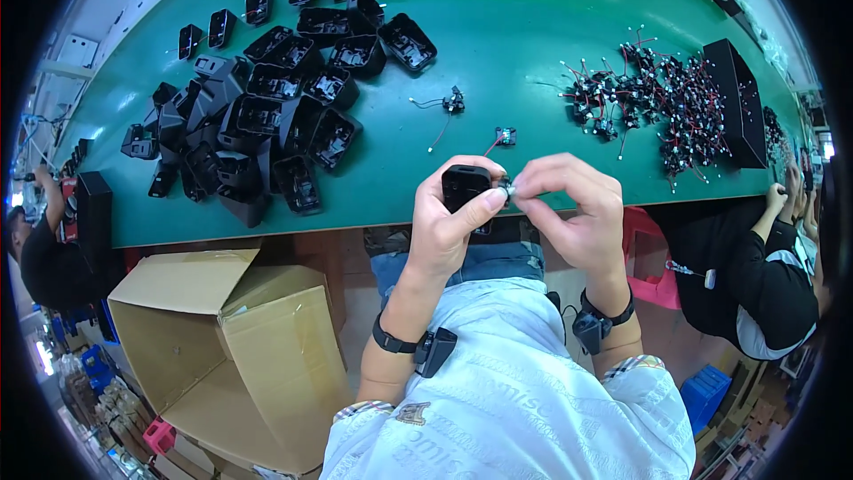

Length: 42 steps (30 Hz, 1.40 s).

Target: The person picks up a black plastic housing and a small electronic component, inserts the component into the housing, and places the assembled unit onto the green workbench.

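At the front edge of the green tabletop (506, 27), the left hand (440, 229) gripped a black plastic housing (464, 187), while the right hand (577, 209) pinched a small part (506, 188), blurred, at its side. The step looked like fitting or wiring, calling for a steady left grip and fine fingertip alignment. Open housings (258, 4) along the far edge contained small fittings; wired modules (657, 102) were heaped against a black bin (739, 107) near the right edge.

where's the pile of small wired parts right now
In the head view, the pile of wired parts lies toward the right side of the green table, just left of the black box.
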Motion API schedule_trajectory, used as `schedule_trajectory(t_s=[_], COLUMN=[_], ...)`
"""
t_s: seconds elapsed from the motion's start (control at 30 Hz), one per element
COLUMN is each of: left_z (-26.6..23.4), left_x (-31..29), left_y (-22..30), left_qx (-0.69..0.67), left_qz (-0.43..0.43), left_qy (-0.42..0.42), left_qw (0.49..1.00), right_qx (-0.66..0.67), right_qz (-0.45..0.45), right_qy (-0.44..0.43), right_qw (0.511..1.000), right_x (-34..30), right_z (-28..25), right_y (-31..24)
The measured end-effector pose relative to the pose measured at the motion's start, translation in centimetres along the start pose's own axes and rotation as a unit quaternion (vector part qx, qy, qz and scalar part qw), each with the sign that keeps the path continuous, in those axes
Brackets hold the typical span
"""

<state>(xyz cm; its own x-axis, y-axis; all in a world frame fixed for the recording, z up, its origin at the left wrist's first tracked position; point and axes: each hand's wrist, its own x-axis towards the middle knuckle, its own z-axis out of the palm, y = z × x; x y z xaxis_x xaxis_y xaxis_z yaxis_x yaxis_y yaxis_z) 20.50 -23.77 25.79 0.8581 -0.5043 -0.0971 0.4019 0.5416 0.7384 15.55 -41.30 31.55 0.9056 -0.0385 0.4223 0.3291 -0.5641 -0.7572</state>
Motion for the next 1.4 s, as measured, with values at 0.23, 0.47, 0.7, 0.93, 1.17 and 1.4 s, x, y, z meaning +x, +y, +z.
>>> schedule_trajectory(t_s=[0.23, 0.47, 0.7, 0.93, 1.17, 1.4], left_z=[-0.9, 0.6, 0.0, 0.2, 0.8, 0.2], left_x=[-0.5, -0.8, -1.2, -1.9, -1.5, -1.6], left_y=[-0.3, 1.3, 1.5, 1.3, 1.7, 1.1], left_qx=[-0.05, -0.135, -0.08, -0.109, -0.044, -0.057], left_qz=[-0.026, -0.065, -0.043, -0.09, -0.058, -0.055], left_qy=[-0.047, -0.112, -0.069, -0.056, -0.065, -0.078], left_qw=[0.997, 0.982, 0.994, 0.988, 0.995, 0.994], right_qx=[0.142, 0.175, 0.11, 0.112, 0.127, 0.082], right_qz=[0.044, -0.013, -0.091, -0.092, -0.025, -0.048], right_qy=[0.001, 0.035, 0.015, -0.012, 0.003, 0.019], right_qw=[0.989, 0.984, 0.99, 0.989, 0.992, 0.995], right_x=[-0.9, -1.7, -1.3, -1.2, -1.1, -0.7], right_z=[1.0, 0.9, 0.8, 1.2, 1.4, 1.6], right_y=[-0.5, 1.0, 0.5, 0.3, -0.2, -0.2])
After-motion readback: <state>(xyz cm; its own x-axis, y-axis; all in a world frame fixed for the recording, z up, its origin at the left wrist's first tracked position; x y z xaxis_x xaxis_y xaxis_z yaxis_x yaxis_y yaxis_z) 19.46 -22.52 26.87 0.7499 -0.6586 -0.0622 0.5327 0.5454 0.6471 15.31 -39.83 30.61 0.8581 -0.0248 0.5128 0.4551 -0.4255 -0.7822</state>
